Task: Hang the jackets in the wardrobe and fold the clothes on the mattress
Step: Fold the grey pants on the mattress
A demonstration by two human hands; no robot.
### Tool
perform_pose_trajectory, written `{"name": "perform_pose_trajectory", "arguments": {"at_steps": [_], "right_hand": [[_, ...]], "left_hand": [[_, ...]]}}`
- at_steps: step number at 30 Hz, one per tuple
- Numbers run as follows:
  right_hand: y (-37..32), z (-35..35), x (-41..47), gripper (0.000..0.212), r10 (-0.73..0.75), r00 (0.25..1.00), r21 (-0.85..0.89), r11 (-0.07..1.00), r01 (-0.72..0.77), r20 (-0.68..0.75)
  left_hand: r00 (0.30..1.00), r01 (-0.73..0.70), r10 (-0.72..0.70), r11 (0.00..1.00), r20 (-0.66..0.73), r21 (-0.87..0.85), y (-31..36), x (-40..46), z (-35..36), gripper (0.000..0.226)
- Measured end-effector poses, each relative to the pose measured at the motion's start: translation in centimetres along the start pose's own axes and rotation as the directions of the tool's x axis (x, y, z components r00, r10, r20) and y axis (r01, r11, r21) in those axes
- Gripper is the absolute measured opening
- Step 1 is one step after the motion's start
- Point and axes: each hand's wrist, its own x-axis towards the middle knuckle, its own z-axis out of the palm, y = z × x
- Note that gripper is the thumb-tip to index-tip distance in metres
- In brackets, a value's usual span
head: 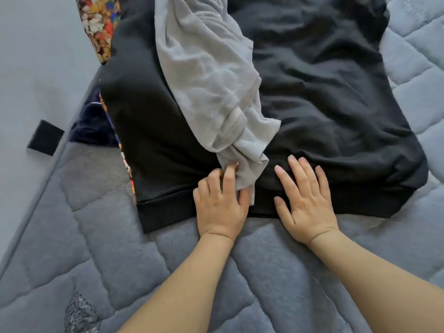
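Where the grey wall [36, 56] meets the bed at the far left, a small black rectangular tab [45, 138] sits low on it, right by the edge of the quilted grey mattress [101, 236]. Just beside that, a colourful patterned cloth [99, 25] shows at the top and again as a thin strip along the left border of the black garment, with a dark navy fabric [92, 126] tucked between the wall and that border. The black garment [324, 97] lies spread flat over the middle of the mattress, its ribbed hem towards the person. Draped across it from the top edge down to the hem is a crumpled light grey garment [209, 75]. The left hand [221, 203] rests on the hem and pinches the lower end of the grey garment between thumb and curled fingers. To its right, close but apart, the right hand [305, 200] lies palm down on the hem with its fingers straight and spread, holding nothing. Bare quilted mattress continues along the right edge.
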Motion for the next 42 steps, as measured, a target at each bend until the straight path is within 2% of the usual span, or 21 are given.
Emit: {"name": "perform_pose_trajectory", "arguments": {"at_steps": [6, 18, 22, 24, 25, 26, 27, 29, 31, 33, 34, 36, 38, 39, 40, 42], "right_hand": [[0.1, 0.2, -0.3, 0.067, -0.015, 1.0, -0.003, 1.0, 0.015, 0.012], [0.2, 0.3, -0.7, 0.061, -0.051, 0.996, 0.027, 0.998, 0.054, -0.074], [0.1, -0.9, -1.1, 0.058, -0.008, 0.993, 0.13, 0.991, 0.023, -0.119], [-0.3, -1.9, -1.0, 0.055, 0.062, 0.994, 0.277, 0.96, -0.035, -0.088], [-0.6, -2.6, -2.1, 0.052, 0.121, 0.99, 0.386, 0.919, -0.082, -0.077], [-1.1, -3.1, -3.5, 0.048, 0.203, 0.978, 0.545, 0.826, -0.145, -0.048], [-1.5, -3.6, -5.0, 0.042, 0.294, 0.956, 0.709, 0.673, -0.21, 0.005], [-2.2, -4.8, -8.7, 0.032, 0.409, 0.894, 0.913, 0.264, -0.31, 0.185], [-2.4, -6.1, -12.2, 0.031, 0.458, 0.814, 0.923, -0.042, -0.383, 0.358], [-2.6, -7.8, -14.7, 0.029, 0.454, 0.737, 0.864, -0.205, -0.461, 0.501], [-2.7, -8.5, -15.8, 0.027, 0.433, 0.717, 0.835, -0.212, -0.507, 0.546], [-2.8, -9.5, -18.0, 0.029, 0.389, 0.678, 0.766, -0.132, -0.629, 0.623], [-3.2, -10.4, -20.8, 0.057, 0.382, 0.604, 0.66, -0.022, -0.751, 0.7], [-3.2, -10.7, -22.5, 0.063, 0.394, 0.592, 0.611, 0.093, -0.786, 0.703], [-2.9, -11.0, -24.5, 0.055, 0.403, 0.602, 0.555, 0.242, -0.796, 0.689], [-1.7, -11.6, -28.8, 0.018, 0.419, 0.638, 0.427, 0.494, -0.758, 0.646]], "left_hand": [[0.998, 0.016, -0.016, 1.0, 0.061, 0.005, -0.1, -0.3, 0.2, 0.05], [0.998, -0.053, 0.052, 0.997, 0.027, 0.047, -0.1, -0.5, 0.3, 0.04], [0.999, -0.041, 0.041, 0.999, -0.016, 0.024, 0.3, -0.6, -0.5, 0.036], [0.998, -0.053, 0.053, 0.999, -0.041, -0.001, 0.4, -0.1, -1.3, 0.027], [0.995, -0.08, 0.079, 0.997, -0.068, -0.013, 0.6, -0.4, -2.1, 0.019], [0.991, -0.105, 0.103, 0.994, -0.08, -0.024, 0.8, -0.9, -2.9, 0.013], [0.988, -0.128, 0.124, 0.991, -0.088, -0.037, 1.1, -1.6, -3.6, 0.009], [0.99, -0.134, 0.126, 0.983, -0.064, -0.129, 2.3, -4.7, -5.1, 0.011], [0.988, -0.141, 0.153, 0.952, 0.023, -0.273, 4.0, -10.1, -7.0, 0.017], [0.957, -0.17, 0.241, 0.915, 0.159, -0.366, 5.8, -16.7, -9.4, 0.025], [0.931, -0.18, 0.287, 0.899, 0.227, -0.399, 6.7, -20.1, -10.5, 0.027], [0.872, -0.135, 0.329, 0.873, 0.362, -0.468, 8.5, -26.4, -12.7, 0.022], [0.798, -0.031, 0.329, 0.859, 0.505, -0.511, 10.6, -32.0, -14.7, 0.014], [0.749, 0.006, 0.341, 0.854, 0.568, -0.52, 11.7, -34.2, -15.5, 0.012], [0.694, 0.032, 0.353, 0.856, 0.627, -0.517, 12.8, -36.1, -16.1, 0.013], [0.552, 0.011, 0.401, 0.873, 0.731, -0.487, 14.8, -38.6, -17.2, 0.025]]}}
